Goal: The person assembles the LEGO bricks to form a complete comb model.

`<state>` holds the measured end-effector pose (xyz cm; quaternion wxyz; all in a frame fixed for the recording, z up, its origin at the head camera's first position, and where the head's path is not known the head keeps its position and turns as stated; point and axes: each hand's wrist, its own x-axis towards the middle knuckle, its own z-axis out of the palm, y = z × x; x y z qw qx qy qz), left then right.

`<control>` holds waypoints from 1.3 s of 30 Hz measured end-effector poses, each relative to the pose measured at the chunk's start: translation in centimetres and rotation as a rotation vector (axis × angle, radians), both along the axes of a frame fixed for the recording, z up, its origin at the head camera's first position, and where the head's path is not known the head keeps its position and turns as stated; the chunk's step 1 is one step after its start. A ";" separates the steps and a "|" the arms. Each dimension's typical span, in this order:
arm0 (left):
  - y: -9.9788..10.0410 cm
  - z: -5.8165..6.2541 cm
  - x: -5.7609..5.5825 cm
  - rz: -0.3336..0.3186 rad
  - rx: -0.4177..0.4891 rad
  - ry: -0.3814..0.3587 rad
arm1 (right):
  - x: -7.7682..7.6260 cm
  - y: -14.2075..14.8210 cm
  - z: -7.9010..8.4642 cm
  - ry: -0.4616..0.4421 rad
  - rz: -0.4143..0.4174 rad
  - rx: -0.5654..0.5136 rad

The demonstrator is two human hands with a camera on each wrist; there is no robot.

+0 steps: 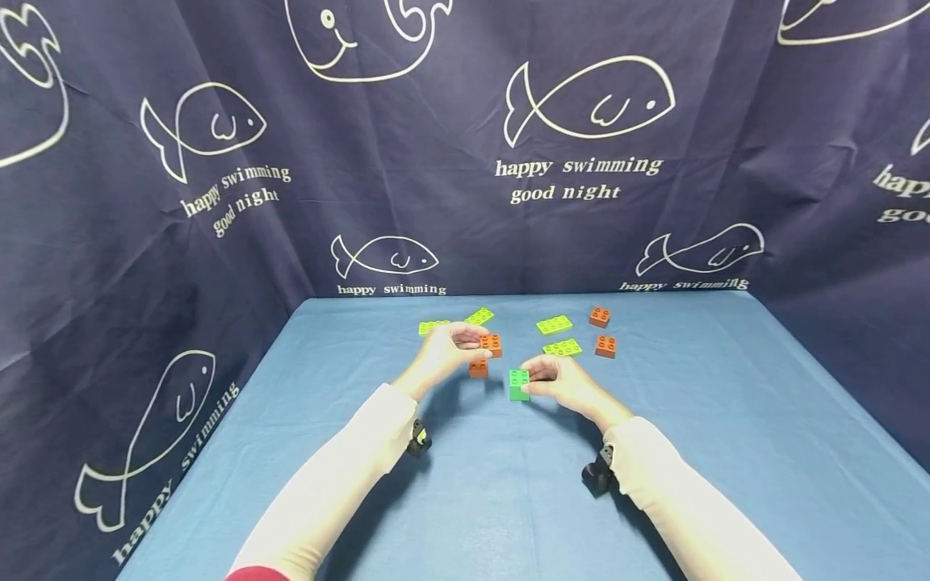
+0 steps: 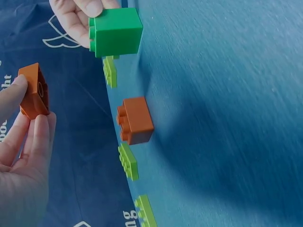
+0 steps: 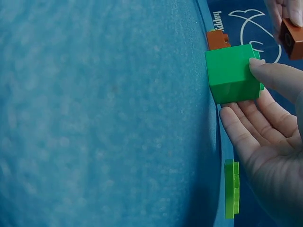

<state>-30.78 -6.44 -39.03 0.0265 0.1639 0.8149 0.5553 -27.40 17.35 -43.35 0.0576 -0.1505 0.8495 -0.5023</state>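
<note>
Between thumb and fingers, my left hand (image 1: pixel 452 347) holds an orange building brick (image 1: pixel 492 345) above the table. The left wrist view shows its hollow underside (image 2: pixel 40 90). My right hand (image 1: pixel 567 382) pinches a taller green brick (image 1: pixel 519 385), thumb on one side and fingers on the other. Its studs point up in the head view. Another orange brick (image 1: pixel 478 369) sits on the cloth just below the left hand, studs up; in the left wrist view this orange brick (image 2: pixel 137 120) stands apart from both hands. The two held bricks do not touch each other.
Behind the left hand lie two lime plates, one flat plate (image 1: pixel 433 328) partly covered and another plate (image 1: pixel 479 315). Beyond the right hand are a lime plate (image 1: pixel 555 324), a nearer one (image 1: pixel 563 348), and two orange bricks (image 1: pixel 599 316). A dark printed curtain (image 1: pixel 465 161) borders the blue table (image 1: pixel 465 500).
</note>
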 end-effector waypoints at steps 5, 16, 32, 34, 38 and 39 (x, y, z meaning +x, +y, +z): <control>0.8 -0.1 0.3 -0.002 -0.003 0.013 | 0.0 0.1 -0.1 0.007 0.007 0.011; 2.7 -1.5 1.1 -0.040 -0.032 -0.006 | 0.0 0.4 -0.4 0.013 0.021 0.010; 3.7 -2.5 1.0 -0.054 -0.115 0.036 | -0.3 0.1 -0.2 0.005 0.018 -0.009; 3.6 -2.6 0.9 -0.055 -0.120 0.043 | -0.3 0.1 -0.2 0.002 0.018 -0.017; 3.6 -2.9 0.8 -0.059 -0.139 0.052 | -0.4 0.1 -0.1 0.002 0.017 -0.011; 3.6 -2.9 0.8 -0.059 -0.142 0.054 | -0.4 0.0 -0.1 0.002 0.018 -0.009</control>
